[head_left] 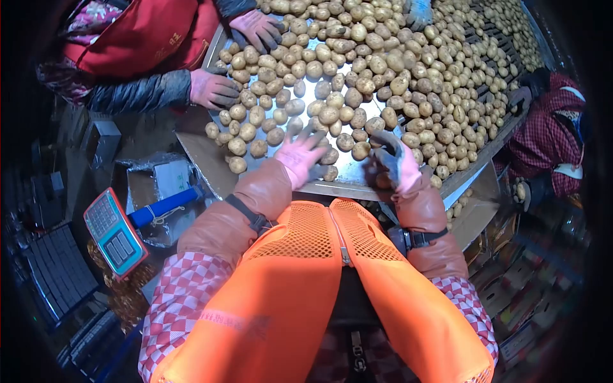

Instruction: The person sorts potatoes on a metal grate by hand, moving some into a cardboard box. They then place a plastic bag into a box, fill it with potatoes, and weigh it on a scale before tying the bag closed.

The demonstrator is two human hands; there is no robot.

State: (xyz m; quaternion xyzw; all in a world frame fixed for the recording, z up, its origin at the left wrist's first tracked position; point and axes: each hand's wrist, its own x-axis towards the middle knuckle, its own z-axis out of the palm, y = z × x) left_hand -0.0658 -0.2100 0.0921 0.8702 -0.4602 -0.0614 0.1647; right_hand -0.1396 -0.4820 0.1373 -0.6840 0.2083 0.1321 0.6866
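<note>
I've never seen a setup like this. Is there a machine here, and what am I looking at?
No machine is doing the handling: it's a person, seen through a camera worn on their own head, looking down past their orange vest. The two gloved hands nearest us are theirs. The left hand is spread open among potatoes on a shiny surface. The right hand has its fingers curled near the edge; whether it holds anything is unclear. The pink-gloved hand at upper left belongs to someone else.
</note>
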